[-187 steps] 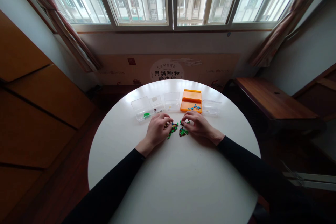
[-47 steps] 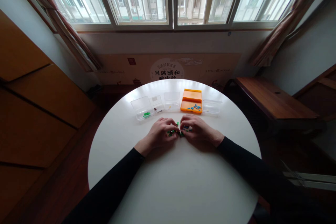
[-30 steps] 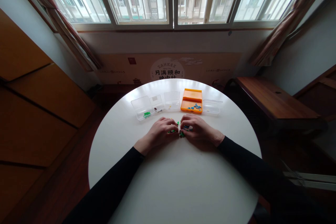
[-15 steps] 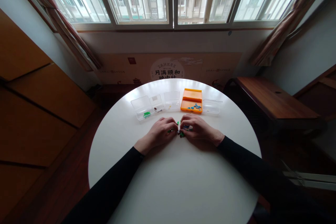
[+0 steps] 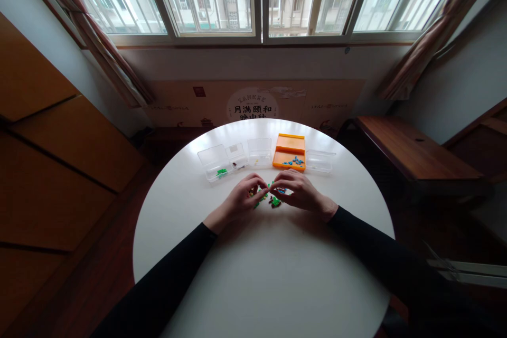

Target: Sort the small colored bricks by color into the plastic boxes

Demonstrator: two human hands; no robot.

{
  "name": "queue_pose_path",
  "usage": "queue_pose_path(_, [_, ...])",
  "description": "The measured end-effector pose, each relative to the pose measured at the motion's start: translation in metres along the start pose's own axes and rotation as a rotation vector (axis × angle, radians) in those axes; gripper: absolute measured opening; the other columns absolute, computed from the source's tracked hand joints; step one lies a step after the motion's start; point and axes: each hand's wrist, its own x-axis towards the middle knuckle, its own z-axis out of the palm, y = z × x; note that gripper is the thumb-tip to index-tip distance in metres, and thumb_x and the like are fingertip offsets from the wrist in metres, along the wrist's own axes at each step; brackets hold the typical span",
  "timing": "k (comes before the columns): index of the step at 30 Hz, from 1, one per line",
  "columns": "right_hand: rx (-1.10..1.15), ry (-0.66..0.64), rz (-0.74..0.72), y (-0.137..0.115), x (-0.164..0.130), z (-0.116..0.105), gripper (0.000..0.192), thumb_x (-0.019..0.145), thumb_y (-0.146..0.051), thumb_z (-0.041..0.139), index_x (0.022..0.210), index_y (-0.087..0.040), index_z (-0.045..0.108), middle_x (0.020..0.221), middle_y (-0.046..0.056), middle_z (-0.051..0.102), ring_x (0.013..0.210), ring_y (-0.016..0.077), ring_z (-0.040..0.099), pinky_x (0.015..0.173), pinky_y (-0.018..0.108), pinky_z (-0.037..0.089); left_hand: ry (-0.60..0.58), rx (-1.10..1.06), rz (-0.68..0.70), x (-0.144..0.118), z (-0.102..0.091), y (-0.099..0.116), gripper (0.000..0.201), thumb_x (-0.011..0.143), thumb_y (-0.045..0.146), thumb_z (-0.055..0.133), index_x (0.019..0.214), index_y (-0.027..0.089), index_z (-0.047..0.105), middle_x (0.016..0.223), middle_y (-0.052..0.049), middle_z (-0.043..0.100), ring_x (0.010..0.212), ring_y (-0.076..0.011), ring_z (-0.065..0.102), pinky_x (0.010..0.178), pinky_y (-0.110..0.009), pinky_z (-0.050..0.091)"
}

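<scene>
Over a loose pile of small coloured pieces, green, brown and blue among them, my two hands meet at the fingertips. My left hand has its thumb and fingers pinched together. Opposite it, my right hand pinches too, its fingertips touching or almost touching those of the left. Whatever sits between the fingertips is too small to make out. Parts of the pile are hidden under both hands. Just beyond my right hand stands an open orange box with small blue pieces in its near half.
On the round white table, an open clear box with green pieces stands at the left. A smaller clear box holds a few dark pieces. Another clear box and a clear one at right complete the row.
Both hands have lifted slightly off the pile and their fingertips have come together. More of the coloured pieces now shows beneath them.
</scene>
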Motion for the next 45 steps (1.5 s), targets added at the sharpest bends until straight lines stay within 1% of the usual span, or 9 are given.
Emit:
queue_pose_path(5, [-0.003, -0.024, 0.046, 0.0, 0.0, -0.001, 0.01, 0.109, -0.032, 0.071, 0.106, -0.028, 0.079, 0.1, 0.006, 0.078, 0.091, 0.0226, 0.071, 0.087, 0.04, 0.056, 0.044, 0.056, 0.019, 0.0, -0.002, 0.004, 0.023, 0.108, 0.039, 0.07, 0.1, 0.02, 0.078, 0.101, -0.007, 0.07, 0.09, -0.0184, 0.068, 0.082, -0.033, 0.058])
queue_pose_path(8, [-0.053, 0.053, 0.102, 0.005, 0.001, -0.001, 0.011, 0.108, -0.031, 0.072, 0.101, -0.027, 0.079, 0.098, 0.006, 0.079, 0.093, 0.0239, 0.072, 0.09, 0.041, 0.056, 0.084, 0.129, 0.014, 0.0, -0.004, 0.003, 0.017, 0.107, 0.035, 0.07, 0.103, 0.021, 0.08, 0.102, -0.007, 0.071, 0.091, -0.019, 0.069, 0.083, -0.033, 0.058])
queue_pose_path(14, [-0.23, 0.392, 0.425, 0.028, -0.001, -0.011, 0.017, 0.107, -0.032, 0.069, 0.095, -0.023, 0.078, 0.095, 0.007, 0.076, 0.085, 0.0248, 0.069, 0.081, 0.04, 0.055, 0.098, 0.274, -0.001, 0.0, -0.004, 0.001, 0.014, 0.106, 0.032, 0.071, 0.104, 0.022, 0.081, 0.104, -0.007, 0.074, 0.09, -0.02, 0.07, 0.085, -0.036, 0.056])
queue_pose_path(19, [-0.277, 0.394, 0.619, 0.049, -0.011, -0.019, 0.019, 0.105, -0.036, 0.07, 0.097, -0.021, 0.079, 0.098, 0.007, 0.076, 0.067, 0.0192, 0.065, 0.067, 0.036, 0.051, 0.067, 0.305, 0.006, -0.001, -0.003, 0.001, 0.012, 0.106, 0.03, 0.07, 0.105, 0.023, 0.081, 0.105, -0.006, 0.074, 0.089, -0.0191, 0.07, 0.088, -0.037, 0.055])
queue_pose_path(24, [-0.279, 0.329, 0.577, 0.049, -0.014, -0.015, 0.016, 0.105, -0.032, 0.068, 0.101, -0.022, 0.08, 0.098, 0.007, 0.076, 0.072, 0.0211, 0.067, 0.07, 0.036, 0.053, 0.062, 0.365, 0.031, -0.001, -0.006, 0.001, 0.009, 0.102, 0.024, 0.071, 0.105, 0.023, 0.079, 0.105, -0.006, 0.075, 0.094, -0.0212, 0.071, 0.089, -0.038, 0.055])
queue_pose_path(30, [-0.227, 0.284, 0.49, 0.04, -0.013, -0.008, 0.01, 0.103, -0.025, 0.068, 0.099, -0.023, 0.077, 0.096, 0.007, 0.075, 0.08, 0.023, 0.069, 0.077, 0.037, 0.055, 0.059, 0.469, 0.062, -0.001, -0.018, 0.001, 0.017, 0.09, 0.013, 0.073, 0.102, 0.024, 0.078, 0.105, -0.005, 0.076, 0.098, -0.0234, 0.071, 0.089, -0.039, 0.053])
queue_pose_path(38, [-0.123, 0.167, 0.366, 0.029, -0.011, -0.006, 0.009, 0.1, -0.018, 0.07, 0.097, -0.023, 0.076, 0.097, 0.006, 0.075, 0.089, 0.0244, 0.07, 0.087, 0.04, 0.056, 0.036, 0.519, 0.091, -0.004, -0.021, -0.002, 0.003, 0.093, 0.024, 0.078, 0.095, 0.025, 0.081, 0.102, -0.004, 0.077, 0.091, -0.0214, 0.071, 0.084, -0.038, 0.05])
queue_pose_path(41, [-0.066, 0.086, 0.307, 0.023, -0.009, -0.004, 0.01, 0.1, -0.017, 0.072, 0.099, -0.024, 0.078, 0.1, 0.006, 0.077, 0.093, 0.0244, 0.072, 0.09, 0.041, 0.056, 0.056, 0.533, 0.104, -0.004, -0.017, -0.006, 0.009, 0.098, 0.033, 0.079, 0.097, 0.026, 0.083, 0.102, -0.005, 0.078, 0.091, -0.0212, 0.071, 0.085, -0.038, 0.05])
queue_pose_path(45, [-0.011, 0.022, 0.231, 0.02, -0.008, 0.0, 0.008, 0.1, -0.019, 0.075, 0.101, -0.025, 0.08, 0.105, 0.007, 0.079, 0.099, 0.0253, 0.073, 0.091, 0.04, 0.057, 0.047, 0.516, 0.094, -0.004, -0.013, -0.01, 0.009, 0.099, 0.032, 0.078, 0.096, 0.027, 0.085, 0.101, -0.004, 0.079, 0.091, -0.0208, 0.072, 0.088, -0.039, 0.052])
